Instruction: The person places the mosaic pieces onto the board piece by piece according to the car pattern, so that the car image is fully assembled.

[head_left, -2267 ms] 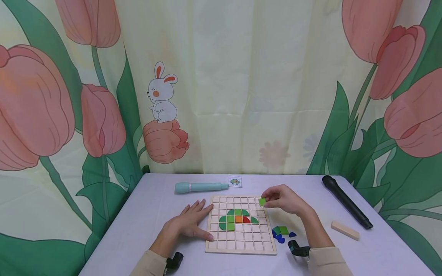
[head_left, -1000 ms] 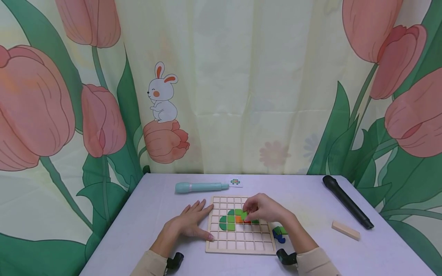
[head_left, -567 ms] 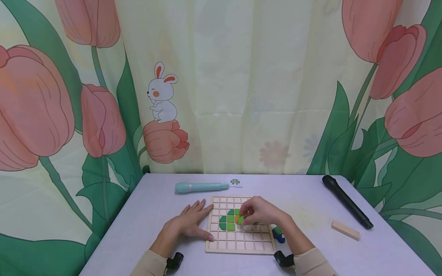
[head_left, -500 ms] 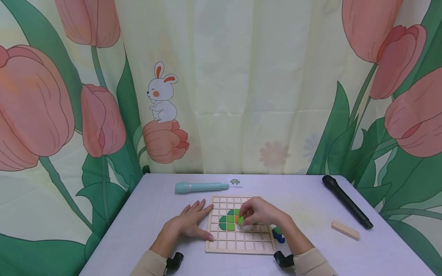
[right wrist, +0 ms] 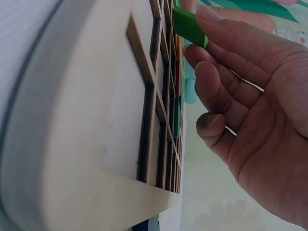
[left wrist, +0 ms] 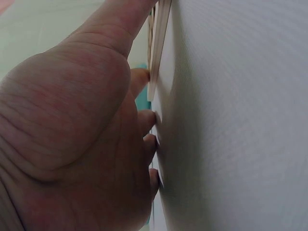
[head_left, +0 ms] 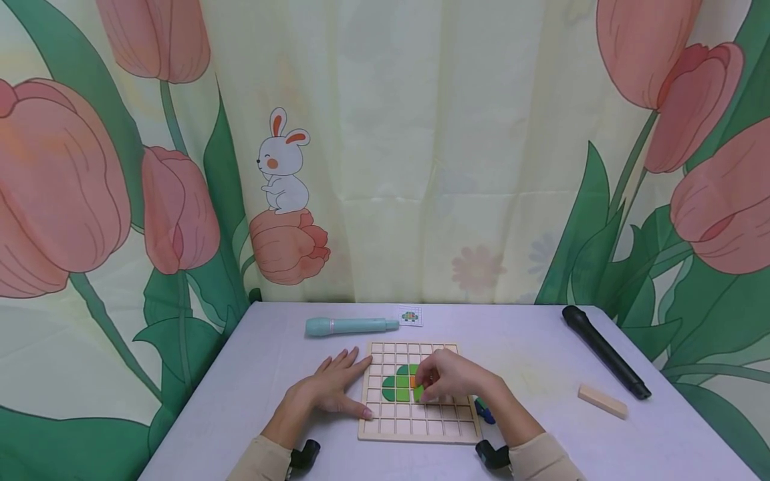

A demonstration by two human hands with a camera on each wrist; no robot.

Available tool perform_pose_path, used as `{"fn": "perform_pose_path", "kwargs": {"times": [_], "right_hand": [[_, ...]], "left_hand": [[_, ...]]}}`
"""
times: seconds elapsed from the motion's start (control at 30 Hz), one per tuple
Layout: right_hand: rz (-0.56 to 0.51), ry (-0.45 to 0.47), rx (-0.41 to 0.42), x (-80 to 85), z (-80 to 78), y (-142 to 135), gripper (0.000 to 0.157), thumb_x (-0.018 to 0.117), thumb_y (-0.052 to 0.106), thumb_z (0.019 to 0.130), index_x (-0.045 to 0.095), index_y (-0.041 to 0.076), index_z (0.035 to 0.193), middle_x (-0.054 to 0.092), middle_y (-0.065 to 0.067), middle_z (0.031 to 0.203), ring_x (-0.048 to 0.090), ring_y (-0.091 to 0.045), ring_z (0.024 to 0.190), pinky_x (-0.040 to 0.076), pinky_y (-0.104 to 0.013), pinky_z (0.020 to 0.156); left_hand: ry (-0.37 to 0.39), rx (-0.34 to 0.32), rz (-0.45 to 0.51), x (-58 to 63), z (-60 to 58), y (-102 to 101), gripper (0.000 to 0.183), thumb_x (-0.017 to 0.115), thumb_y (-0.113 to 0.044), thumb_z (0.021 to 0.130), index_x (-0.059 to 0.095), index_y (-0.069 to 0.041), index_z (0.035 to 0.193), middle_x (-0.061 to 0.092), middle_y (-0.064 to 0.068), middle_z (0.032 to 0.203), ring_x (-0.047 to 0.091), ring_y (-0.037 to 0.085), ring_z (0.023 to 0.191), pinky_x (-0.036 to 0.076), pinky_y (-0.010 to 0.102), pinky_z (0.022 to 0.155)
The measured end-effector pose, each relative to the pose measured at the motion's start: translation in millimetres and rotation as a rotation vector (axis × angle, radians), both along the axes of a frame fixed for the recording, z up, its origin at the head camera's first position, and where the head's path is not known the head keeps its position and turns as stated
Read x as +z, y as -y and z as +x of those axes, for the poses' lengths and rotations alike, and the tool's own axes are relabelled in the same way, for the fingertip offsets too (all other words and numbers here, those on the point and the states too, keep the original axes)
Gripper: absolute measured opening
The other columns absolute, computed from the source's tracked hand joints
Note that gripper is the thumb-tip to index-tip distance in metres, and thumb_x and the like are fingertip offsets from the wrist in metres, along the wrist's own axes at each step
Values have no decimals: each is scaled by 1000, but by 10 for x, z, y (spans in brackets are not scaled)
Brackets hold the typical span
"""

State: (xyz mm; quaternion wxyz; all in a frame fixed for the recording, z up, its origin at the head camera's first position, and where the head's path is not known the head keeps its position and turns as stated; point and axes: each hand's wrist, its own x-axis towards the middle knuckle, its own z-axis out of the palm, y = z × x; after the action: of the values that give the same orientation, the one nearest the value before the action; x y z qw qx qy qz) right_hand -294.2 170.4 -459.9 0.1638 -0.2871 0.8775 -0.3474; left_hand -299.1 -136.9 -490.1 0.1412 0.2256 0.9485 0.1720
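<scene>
Hands come to 2 on my feed. The left hand (head_left: 327, 389) lies spread along the left side of 1 wooden grid board (head_left: 403, 425), fingers straight and gripping nothing; its thumb and index fingertip touch the frame, while the left wrist view shows me the 3 other fingertips down on 1 white-covered table (head_left: 240, 384). The right hand (head_left: 448, 374) pinches 1 light green square tile (head_left: 418, 392) between thumb and index finger, tilted at the middle of the board, just right of the seated pieces; whether it touches a cell, I cannot tell.

In the board's cells I make out 3 light green squares (head_left: 402, 395), 1 of them partly covered, plus 1 orange piece (head_left: 413, 381), 1 dark green rounded piece (head_left: 402, 369) and, at left, a dark green half-round (head_left: 388, 389) that may be 1 piece or 2. My right wrist view adds a red piece (right wrist: 177, 79), seen edge-on. Loose blue and green pieces (head_left: 484, 413) lie beside the right frame, partly hidden, so I cannot count them.

Farther off sit 1 teal stick (head_left: 351, 326), 1 picture card (head_left: 411, 316), 1 black stick (head_left: 604, 351) and 1 wooden block (head_left: 602, 401).
</scene>
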Motion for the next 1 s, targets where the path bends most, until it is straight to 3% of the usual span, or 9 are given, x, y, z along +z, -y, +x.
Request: {"fn": "perform_pose_path", "kwargs": {"times": [1.0], "right_hand": [[21, -52, 36, -28, 11, 49, 18, 88, 13, 84, 74, 14, 95, 65, 7, 79, 56, -6, 71, 47, -21, 62]], "left_hand": [[-11, -4, -11, 2, 13, -7, 117, 79, -77, 71, 30, -28, 165, 17, 12, 175, 10, 34, 163, 11, 62, 130]]}}
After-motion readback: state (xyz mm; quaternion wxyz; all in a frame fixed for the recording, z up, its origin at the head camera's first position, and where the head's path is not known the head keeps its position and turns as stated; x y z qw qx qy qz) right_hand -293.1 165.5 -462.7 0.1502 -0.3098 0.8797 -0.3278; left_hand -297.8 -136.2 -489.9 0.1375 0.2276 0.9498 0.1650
